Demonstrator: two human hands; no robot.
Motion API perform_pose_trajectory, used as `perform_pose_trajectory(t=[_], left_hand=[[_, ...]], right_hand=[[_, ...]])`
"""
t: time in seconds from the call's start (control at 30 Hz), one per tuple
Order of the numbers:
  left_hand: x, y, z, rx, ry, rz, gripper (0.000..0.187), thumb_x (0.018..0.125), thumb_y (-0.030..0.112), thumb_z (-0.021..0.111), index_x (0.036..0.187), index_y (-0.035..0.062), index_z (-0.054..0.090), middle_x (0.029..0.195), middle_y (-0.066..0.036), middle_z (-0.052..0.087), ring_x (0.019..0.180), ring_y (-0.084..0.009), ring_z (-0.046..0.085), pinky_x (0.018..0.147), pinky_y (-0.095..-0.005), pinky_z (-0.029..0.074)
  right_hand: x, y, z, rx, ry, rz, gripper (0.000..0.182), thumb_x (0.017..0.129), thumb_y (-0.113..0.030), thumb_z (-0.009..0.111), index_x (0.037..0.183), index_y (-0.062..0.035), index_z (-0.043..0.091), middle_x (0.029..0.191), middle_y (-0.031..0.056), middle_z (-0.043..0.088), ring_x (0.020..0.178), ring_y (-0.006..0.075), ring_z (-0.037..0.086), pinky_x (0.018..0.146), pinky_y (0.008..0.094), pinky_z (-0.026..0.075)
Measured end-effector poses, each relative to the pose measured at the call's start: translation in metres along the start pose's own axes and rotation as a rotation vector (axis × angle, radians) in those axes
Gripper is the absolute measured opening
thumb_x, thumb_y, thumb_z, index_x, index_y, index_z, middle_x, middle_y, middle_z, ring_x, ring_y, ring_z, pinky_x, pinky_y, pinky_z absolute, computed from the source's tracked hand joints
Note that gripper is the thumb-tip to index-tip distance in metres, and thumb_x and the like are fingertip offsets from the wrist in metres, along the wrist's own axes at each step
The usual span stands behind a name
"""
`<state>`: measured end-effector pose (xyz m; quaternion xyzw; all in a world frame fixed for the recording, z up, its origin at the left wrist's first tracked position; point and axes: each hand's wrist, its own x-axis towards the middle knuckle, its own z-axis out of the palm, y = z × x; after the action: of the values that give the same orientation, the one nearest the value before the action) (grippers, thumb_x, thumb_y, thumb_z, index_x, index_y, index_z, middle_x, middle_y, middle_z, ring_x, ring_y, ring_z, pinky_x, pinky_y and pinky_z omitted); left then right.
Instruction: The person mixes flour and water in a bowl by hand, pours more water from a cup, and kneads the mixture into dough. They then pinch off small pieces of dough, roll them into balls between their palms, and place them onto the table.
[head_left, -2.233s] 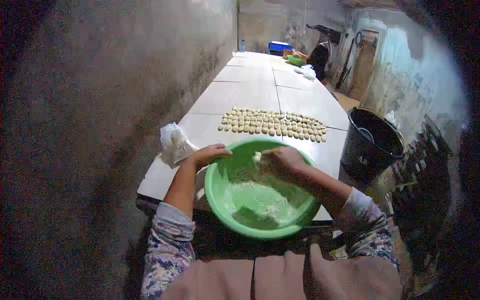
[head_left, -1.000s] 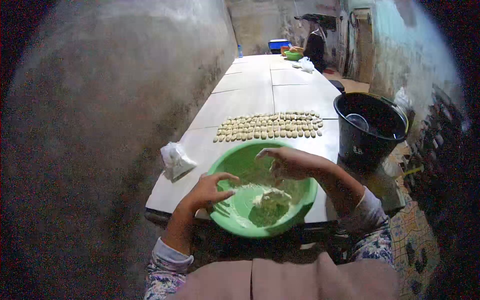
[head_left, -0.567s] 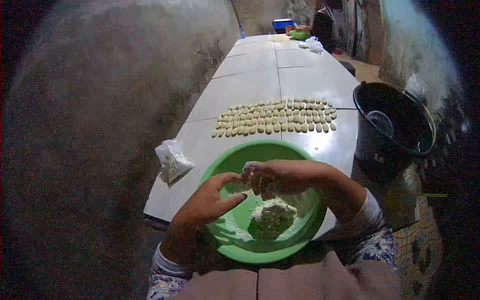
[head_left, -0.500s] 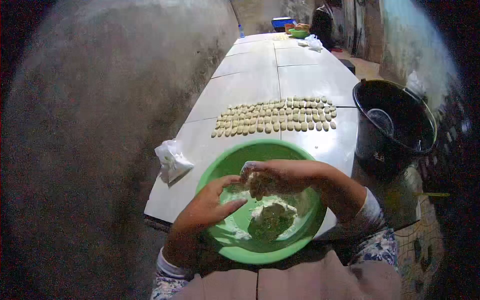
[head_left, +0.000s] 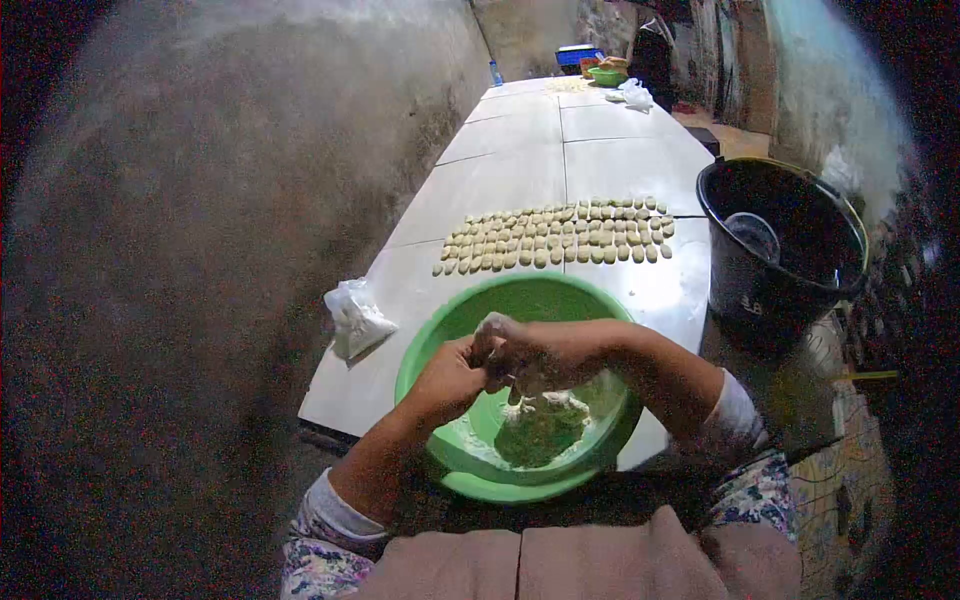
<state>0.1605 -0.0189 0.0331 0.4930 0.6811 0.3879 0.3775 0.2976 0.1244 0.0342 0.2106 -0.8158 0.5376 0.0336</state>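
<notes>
Both hands meet over the green bowl (head_left: 455,325), which sits at the near edge of the long white surface (head_left: 500,185). The left hand (head_left: 452,372) and the right hand (head_left: 535,352) are pressed together, fingers curled around a small lump of pale dough (head_left: 492,325) held between them just above the bowl's middle; how tightly each closes cannot be told. Judging by what lies about, the work looks well advanced: beyond the bowl, several neat rows of small shaped pieces (head_left: 555,235) already lie on the surface, while only a modest heap of dough (head_left: 540,425) is left at the bottom of the bowl, with white floury smears up its inner wall. That leftover looks soft, crumbly and sticky, pale at the edges and darker in the middle, and bits of it cling to the fingers. To the left of the bowl lies a crumpled clear plastic bag (head_left: 357,318) with white contents; to the right of the bowl, off the surface's edge, stands a black bucket (head_left: 760,290) with a small round container inside. Far beyond the bowl, at the surface's other end, are another green bowl (head_left: 606,75), a white bag and a blue box.
</notes>
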Motion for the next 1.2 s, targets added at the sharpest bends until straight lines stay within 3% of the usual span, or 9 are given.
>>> perform_pose_trajectory(t=[0.2,0.23,0.27,0.53,0.67,0.73,0.87,1.07,1.2], left_hand=[[-0.002,-0.023,-0.006,-0.487,-0.06,0.128,0.028,0.089,0.014,0.052,0.113,0.0005,0.056,0.099,-0.006,0.063,0.085,-0.0158,0.06,0.082,-0.0327,0.048],[0.001,-0.024,-0.007,-0.466,-0.044,0.081,0.028,0.088,0.014,0.053,0.113,0.0,0.056,0.098,-0.008,0.063,0.087,-0.0169,0.061,0.081,-0.033,0.049],[0.001,-0.024,-0.01,-0.463,-0.045,0.083,0.028,0.088,0.014,0.053,0.113,0.0,0.056,0.098,-0.008,0.063,0.087,-0.0169,0.061,0.081,-0.033,0.049],[-0.008,-0.009,-0.009,-0.355,-0.028,0.093,0.044,0.091,0.022,0.057,0.129,0.0025,0.044,0.118,-0.011,0.054,0.093,-0.0168,0.059,0.083,-0.0315,0.05],[-0.007,-0.016,-0.002,-0.276,-0.112,0.052,0.028,0.088,0.016,0.06,0.112,0.0008,0.058,0.098,-0.008,0.063,0.085,-0.013,0.058,0.077,-0.0293,0.048],[-0.011,-0.001,0.0,0.081,0.067,0.101,0.014,0.084,0.007,0.059,0.094,-0.0015,0.064,0.082,-0.005,0.065,0.075,-0.0122,0.059,0.073,-0.029,0.049],[-0.016,-0.002,0.0,-0.15,0.211,0.089,0.012,0.079,-0.002,0.054,0.085,-0.0051,0.065,0.079,-0.007,0.067,0.065,-0.0133,0.06,0.073,-0.0297,0.05],[-0.018,-0.009,-0.007,0.305,0.261,0.369,0.021,0.079,-0.007,0.049,0.095,-0.0044,0.063,0.097,-0.01,0.063,0.094,-0.0149,0.06,0.084,-0.0282,0.047],[-0.018,-0.003,-0.003,0.18,0.216,0.239,0.027,0.083,-0.002,0.048,0.109,-0.0035,0.057,0.104,-0.011,0.061,0.099,-0.0149,0.058,0.087,-0.0298,0.046]], right_hand=[[0.002,0.001,-0.006,0.113,0.116,0.237,0.07,0.095,-0.057,0.011,0.114,-0.0018,0.05,0.088,0.0115,0.063,0.07,0.0197,0.06,0.065,0.0357,0.051],[0.003,-0.012,-0.008,0.212,0.074,0.321,0.045,0.087,-0.025,0.034,0.127,-0.0047,0.032,0.099,0.015,0.061,0.082,0.0215,0.06,0.074,0.0367,0.05],[0.004,-0.018,-0.01,0.31,0.029,0.403,0.075,0.079,0.007,0.056,0.139,-0.0076,0.013,0.111,0.0184,0.059,0.095,0.0233,0.06,0.082,0.0378,0.049],[-0.002,0.021,-0.02,0.158,-0.034,0.227,0.09,0.076,0.006,0.061,0.144,-0.0098,0.003,0.108,0.0213,0.061,0.094,0.0254,0.061,0.084,0.0378,0.047],[-0.002,0.003,-0.008,0.284,-0.124,0.221,0.069,0.092,-0.014,0.051,0.144,-0.0107,0.006,0.106,0.0176,0.061,0.086,0.0231,0.061,0.071,0.0351,0.051],[0.001,-0.004,-0.009,0.272,-0.106,0.263,0.075,0.088,-0.008,0.053,0.145,-0.0122,0.004,0.108,0.0186,0.059,0.09,0.0227,0.06,0.075,0.0357,0.049],[0.002,0.011,-0.011,0.36,-0.034,0.391,0.089,0.081,0.005,0.058,0.146,-0.0148,0.002,0.109,0.0195,0.058,0.097,0.0214,0.057,0.083,0.0346,0.046],[0.003,0.013,-0.014,0.468,0.15,0.471,0.066,0.089,-0.014,0.054,0.143,-0.0135,0.017,0.111,0.0183,0.061,0.096,0.0209,0.059,0.085,0.0343,0.045],[0.005,0.002,-0.014,0.273,0.173,0.34,0.075,0.08,0.006,0.057,0.142,-0.0133,0.02,0.114,0.0177,0.059,0.1,0.0212,0.059,0.085,0.0337,0.048]])
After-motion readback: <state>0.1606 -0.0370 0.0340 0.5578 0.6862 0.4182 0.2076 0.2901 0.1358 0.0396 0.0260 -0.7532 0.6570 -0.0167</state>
